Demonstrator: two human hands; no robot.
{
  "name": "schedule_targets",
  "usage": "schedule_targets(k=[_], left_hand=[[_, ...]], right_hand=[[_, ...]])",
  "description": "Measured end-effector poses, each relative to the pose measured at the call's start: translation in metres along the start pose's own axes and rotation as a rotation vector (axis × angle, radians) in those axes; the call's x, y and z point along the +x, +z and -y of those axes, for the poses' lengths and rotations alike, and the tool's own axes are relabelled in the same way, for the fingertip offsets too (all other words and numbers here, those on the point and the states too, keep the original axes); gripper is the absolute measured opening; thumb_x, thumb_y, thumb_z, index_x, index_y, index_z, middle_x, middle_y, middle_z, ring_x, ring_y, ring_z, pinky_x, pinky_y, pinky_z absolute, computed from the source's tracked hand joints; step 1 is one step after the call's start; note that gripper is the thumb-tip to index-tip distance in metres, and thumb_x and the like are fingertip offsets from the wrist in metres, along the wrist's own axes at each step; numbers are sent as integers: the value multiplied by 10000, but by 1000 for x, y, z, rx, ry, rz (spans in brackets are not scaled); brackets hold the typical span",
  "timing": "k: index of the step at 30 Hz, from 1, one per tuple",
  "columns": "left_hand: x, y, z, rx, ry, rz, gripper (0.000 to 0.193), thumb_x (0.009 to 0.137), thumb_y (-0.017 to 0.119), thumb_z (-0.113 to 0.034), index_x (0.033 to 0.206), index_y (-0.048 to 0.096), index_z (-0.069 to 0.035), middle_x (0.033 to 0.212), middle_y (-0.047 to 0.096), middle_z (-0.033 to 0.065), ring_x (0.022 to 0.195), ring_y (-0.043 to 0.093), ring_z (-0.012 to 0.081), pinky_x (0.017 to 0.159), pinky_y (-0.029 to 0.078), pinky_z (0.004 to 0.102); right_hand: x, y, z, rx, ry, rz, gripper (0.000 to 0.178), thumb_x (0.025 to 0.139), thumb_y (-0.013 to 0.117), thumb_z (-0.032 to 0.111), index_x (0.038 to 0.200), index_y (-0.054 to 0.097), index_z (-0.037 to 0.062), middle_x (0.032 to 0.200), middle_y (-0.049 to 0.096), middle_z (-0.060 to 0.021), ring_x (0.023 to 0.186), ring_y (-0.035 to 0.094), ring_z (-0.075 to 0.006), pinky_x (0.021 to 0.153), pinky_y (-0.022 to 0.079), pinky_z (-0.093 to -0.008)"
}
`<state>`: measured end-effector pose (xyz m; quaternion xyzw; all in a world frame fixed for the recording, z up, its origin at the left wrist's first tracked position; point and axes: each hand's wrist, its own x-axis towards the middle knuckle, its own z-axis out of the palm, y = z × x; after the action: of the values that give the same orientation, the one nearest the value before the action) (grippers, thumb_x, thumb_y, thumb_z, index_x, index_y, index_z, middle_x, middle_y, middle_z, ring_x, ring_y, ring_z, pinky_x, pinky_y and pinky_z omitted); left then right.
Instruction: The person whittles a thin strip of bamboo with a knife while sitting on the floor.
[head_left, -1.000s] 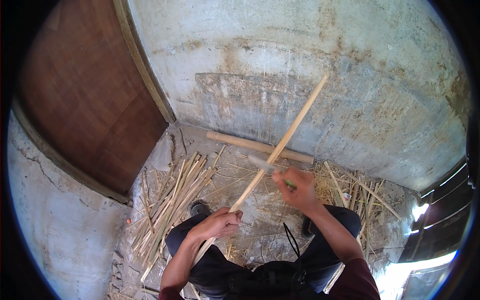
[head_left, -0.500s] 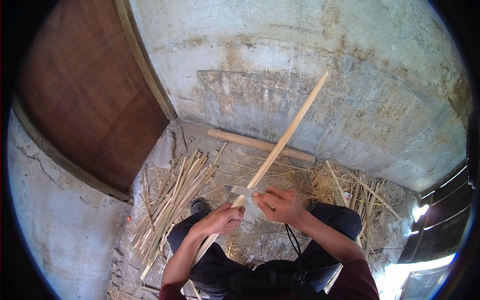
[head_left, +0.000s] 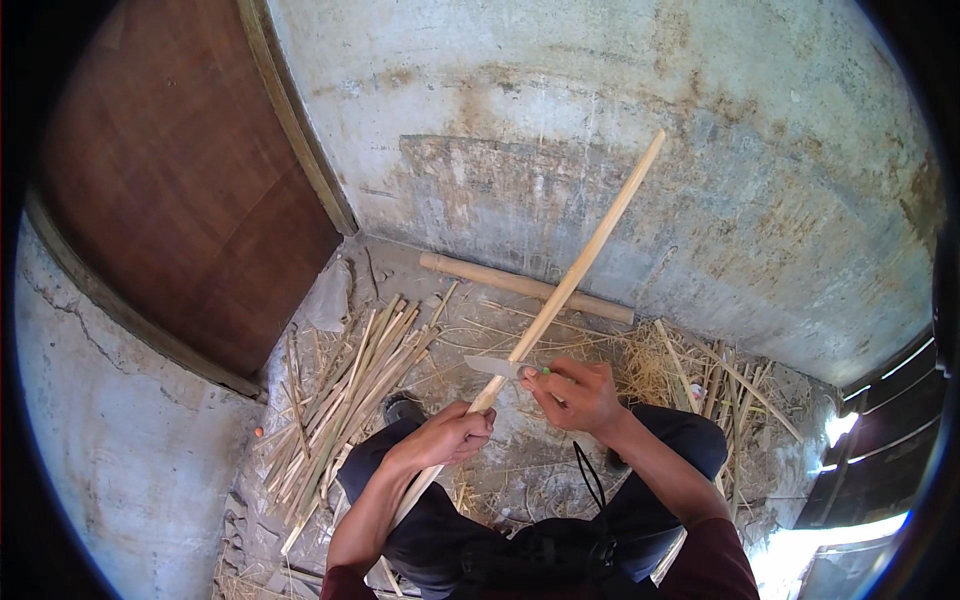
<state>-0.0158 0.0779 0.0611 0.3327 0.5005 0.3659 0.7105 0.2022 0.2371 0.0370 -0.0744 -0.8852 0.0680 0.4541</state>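
Observation:
A long pale bamboo strip (head_left: 585, 262) slants from beside my left thigh up toward the wall at the far right. My left hand (head_left: 447, 438) is closed round its lower part. Just beyond that grip, a knife (head_left: 492, 366) lies with its broad blade across the strip. My right hand (head_left: 572, 393) grips the knife's handle, of which a bit of green shows between the fingers; the rest is hidden. The blade seems to touch the strip.
A pile of split bamboo strips (head_left: 355, 390) lies at my left, beside a brown door (head_left: 190, 190). A bamboo pole (head_left: 490, 274) rests along the foot of the stained wall (head_left: 520, 190). Curly shavings (head_left: 645, 365) and more sticks (head_left: 740, 395) cover the floor at right.
My right hand and the knife have moved a little up along the strip, away from my left hand. The left hand keeps its grip. The view has shifted slightly.

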Motion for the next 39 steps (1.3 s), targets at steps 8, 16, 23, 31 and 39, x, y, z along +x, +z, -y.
schedule_targets(k=[8, 16, 23, 31, 39], left_hand=[[0, 1, -1, -6, 19, 6, 142, 984, 558, -139, 872, 481, -98, 604, 366, -73, 456, 319, 55, 414, 232, 273], [-1, 0, 3, -31, 20, 15, 166, 998, 539, -142, 851, 469, -112, 604, 350, -77, 464, 314, 60, 426, 233, 289], [-10, -3, 1, -27, -26, 0, 227, 987, 552, -168, 792, 442, -125, 586, 332, -77, 459, 303, 64, 432, 239, 304], [-15, -6, 7, -56, -33, 14, 107, 973, 551, -130, 901, 475, -108, 596, 350, -92, 448, 303, 38, 401, 215, 255], [-17, -5, 9, -64, -30, 15, 91, 979, 553, -130, 928, 484, -102, 600, 352, -88, 455, 303, 41, 405, 212, 260]], right_hand=[[-1, -4, -10, -34, -10, -27, 308, 840, 923, 172, 1111, 780, 144, 761, 569, 18, 525, 556, -116, 449, 445, -304], [6, -17, -21, -51, 149, -63, 114, 894, 875, 108, 933, 768, 112, 690, 583, -20, 521, 581, -155, 455, 449, -330], [17, -21, -35, 36, 249, -191, 105, 931, 845, 75, 897, 745, 70, 720, 662, -61, 500, 584, -199, 449, 434, -356], [16, -29, -33, 39, 195, -147, 107, 929, 850, 83, 895, 748, 75, 715, 658, -59, 496, 580, -196, 442, 423, -352], [15, -28, -41, 274, 280, -140, 142, 904, 833, -37, 883, 698, 0, 740, 690, -112, 589, 650, -166, 539, 466, -297]])
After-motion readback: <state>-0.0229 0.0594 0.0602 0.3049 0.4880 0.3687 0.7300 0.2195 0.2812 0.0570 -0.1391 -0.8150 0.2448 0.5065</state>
